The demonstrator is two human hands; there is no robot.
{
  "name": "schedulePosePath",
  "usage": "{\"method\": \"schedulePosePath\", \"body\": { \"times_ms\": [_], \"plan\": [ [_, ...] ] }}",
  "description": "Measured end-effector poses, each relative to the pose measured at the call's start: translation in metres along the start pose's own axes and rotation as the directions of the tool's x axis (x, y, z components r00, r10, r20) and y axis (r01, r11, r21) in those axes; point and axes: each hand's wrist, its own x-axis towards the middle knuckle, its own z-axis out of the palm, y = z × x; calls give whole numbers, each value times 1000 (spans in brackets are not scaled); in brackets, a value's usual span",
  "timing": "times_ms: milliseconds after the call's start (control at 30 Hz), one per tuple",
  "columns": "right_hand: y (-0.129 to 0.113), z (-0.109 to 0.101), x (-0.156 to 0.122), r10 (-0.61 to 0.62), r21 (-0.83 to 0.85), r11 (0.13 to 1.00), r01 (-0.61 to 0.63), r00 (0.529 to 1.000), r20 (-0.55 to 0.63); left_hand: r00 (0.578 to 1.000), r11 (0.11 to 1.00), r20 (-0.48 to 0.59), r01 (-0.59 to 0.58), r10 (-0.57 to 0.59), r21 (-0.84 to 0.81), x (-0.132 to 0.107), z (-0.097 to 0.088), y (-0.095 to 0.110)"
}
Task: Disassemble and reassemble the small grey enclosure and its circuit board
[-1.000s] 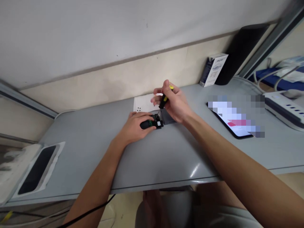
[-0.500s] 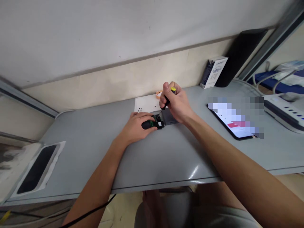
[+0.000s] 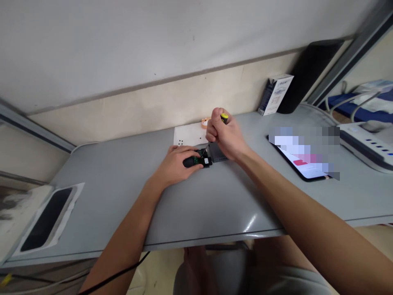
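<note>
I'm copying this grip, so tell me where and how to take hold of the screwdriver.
Probably by the screwdriver's handle, from the right, fingers wrapped round it as the right hand does: it stands high and leans that way, while the thin shaft slants down toward the black-and-green device at the left hand.

Head camera, single view. Position: worn on the head, near side, above the desk (image 3: 123,164). Facing: forward and down. Range: middling; left hand (image 3: 181,164) and right hand (image 3: 226,133) small, around centre. Coverage: desk, far wall (image 3: 123,49), strip of near floor (image 3: 162,268).
</note>
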Motion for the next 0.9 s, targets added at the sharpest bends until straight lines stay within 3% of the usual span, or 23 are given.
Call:
{"method": "schedulePosePath", "body": {
  "times_ms": [200,467,700,900],
  "plan": [
    [-6,-4,1,55,58,996,-62,992,112,1000,1000,13,27,-27,-2,1,-1,1],
    [1,-2,0,5,28,1000,-5,1000,7,1000,1000,15,12,-12,-1,1,-2,2],
    [-12,-5,0,113,123,985,-122,991,78,1000,1000,-16,-3,2,-19,-2,1,-2],
    [-5,-2,-3,43,40,998,-42,999,-16,1000,1000,-22,-21,21,-18,-1,3,-2]
  ]
}}
